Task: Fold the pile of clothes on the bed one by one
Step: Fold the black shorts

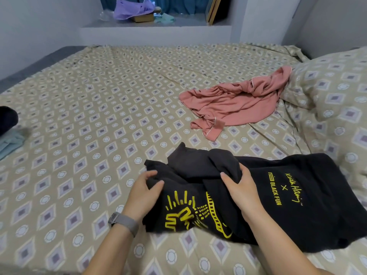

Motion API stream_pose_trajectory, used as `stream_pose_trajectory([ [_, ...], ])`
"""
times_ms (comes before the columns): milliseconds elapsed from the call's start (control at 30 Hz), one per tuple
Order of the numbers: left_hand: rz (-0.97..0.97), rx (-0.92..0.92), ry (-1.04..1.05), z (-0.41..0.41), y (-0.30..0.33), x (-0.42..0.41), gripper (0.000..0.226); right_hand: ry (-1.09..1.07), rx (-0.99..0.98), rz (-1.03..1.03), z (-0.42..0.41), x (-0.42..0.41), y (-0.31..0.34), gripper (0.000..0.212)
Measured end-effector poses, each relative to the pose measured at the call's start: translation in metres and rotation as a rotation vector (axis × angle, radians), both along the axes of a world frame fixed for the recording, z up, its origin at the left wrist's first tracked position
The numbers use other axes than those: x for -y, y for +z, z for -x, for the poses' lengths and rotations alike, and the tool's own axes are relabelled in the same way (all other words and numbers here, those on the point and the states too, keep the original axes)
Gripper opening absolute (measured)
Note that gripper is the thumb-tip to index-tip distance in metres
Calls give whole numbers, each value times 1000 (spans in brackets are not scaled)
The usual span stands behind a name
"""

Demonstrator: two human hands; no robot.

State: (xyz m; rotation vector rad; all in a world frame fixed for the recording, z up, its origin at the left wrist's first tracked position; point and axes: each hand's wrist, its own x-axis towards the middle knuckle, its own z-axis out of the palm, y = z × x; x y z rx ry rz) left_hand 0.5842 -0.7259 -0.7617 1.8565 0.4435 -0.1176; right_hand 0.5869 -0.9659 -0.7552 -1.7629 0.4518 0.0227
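Nearest the viewer, a black T-shirt (pixel 297 205) with yellow print lies crumpled on the patterned bed (pixel 99 116), not yet flattened. The left hand (pixel 143 192), watch on its wrist, pinches a bunched edge of the shirt between thumb and curled fingers (pixel 158 184); the right hand (pixel 241 187) grips a raised fold near the middle, fingers curled over the cloth. The step in hand appears to be spreading this garment before folding. The next move likely calls for drawing both hands apart to lay it flat. Farther off, a pink garment (pixel 234 104) lies unfolded beside the pillow (pixel 327 86). At the left edge lie dark and pale blue clothes (pixel 8 133).
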Motion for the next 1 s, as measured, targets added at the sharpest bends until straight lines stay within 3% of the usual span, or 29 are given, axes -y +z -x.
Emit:
stream_pose_trajectory([
  [100, 38, -3, -55, 1, 5, -24, 45, -54, -2, -16, -3, 4, -4, 69],
  [233, -228, -602, -611, 24, -3, -48, 68, -37, -15, -24, -3, 4, -5, 67],
  [300, -432, -493, -551, 23, -6, -46, 56, -12, -11, 2, -1, 2, -3, 65],
  [367, -528, -266, -281, 11, -7, -42, 42, -3, -12, 18, -1, 0, -2, 67],
  [433, -373, -203, -52, -4, -6, -37, 39, 3, -21, 22, 0, -1, -2, 74],
  [500, -167, -210, 14, -18, -7, -30, 46, 10, -25, 46, -1, -2, -3, 85],
  [567, -100, -210, 39, -30, -8, -22, 47, -5, -37, 69, -3, -1, -3, 97],
  [667, -65, -96, 119, -48, -15, -14, 31, -71, -47, 105, -8, 2, -8, 105],
  [733, -58, 15, 137, -59, -12, -9, 30, -76, -9, 171, -9, 2, -9, 98],
  [900, -168, 293, 188, -85, -1, -12, 26, -62, 14, 266, -15, 7, -11, 55],
  [967, -104, 244, 181, -92, -8, -20, 23, -124, 32, 224, -19, 11, -12, 37],
  [1000, -33, 161, 126, -93, -12, -21, 38, -166, 45, 143, -20, 12, -11, 34],
])
